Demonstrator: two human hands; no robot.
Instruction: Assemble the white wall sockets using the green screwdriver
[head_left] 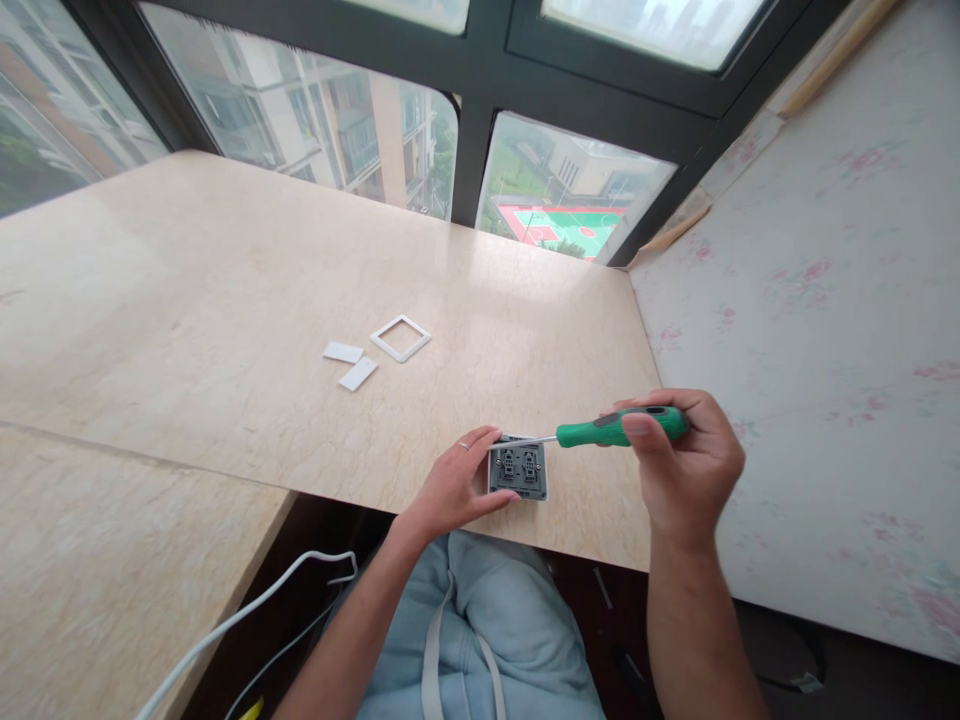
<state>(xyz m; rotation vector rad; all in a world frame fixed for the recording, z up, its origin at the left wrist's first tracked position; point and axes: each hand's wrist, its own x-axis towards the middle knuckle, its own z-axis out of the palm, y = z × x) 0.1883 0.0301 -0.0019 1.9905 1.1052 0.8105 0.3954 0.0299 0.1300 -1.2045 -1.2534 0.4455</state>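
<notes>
A wall switch with its dark grey inner face and two rocker mechanisms exposed lies near the front edge of the stone counter. My left hand grips it from the left, thumb along the near side and fingers at the far side. In my right hand is a screwdriver with a green and black handle, held almost level. Its metal shaft reaches left over the switch's far edge; whether the tip touches anything I cannot tell. Farther back lie a white square frame and two white rocker covers.
Windows with dark frames bound the counter at the back. A flower-patterned wall rises close on the right. A white cable hangs in the gap at the lower left, beside a second stone surface.
</notes>
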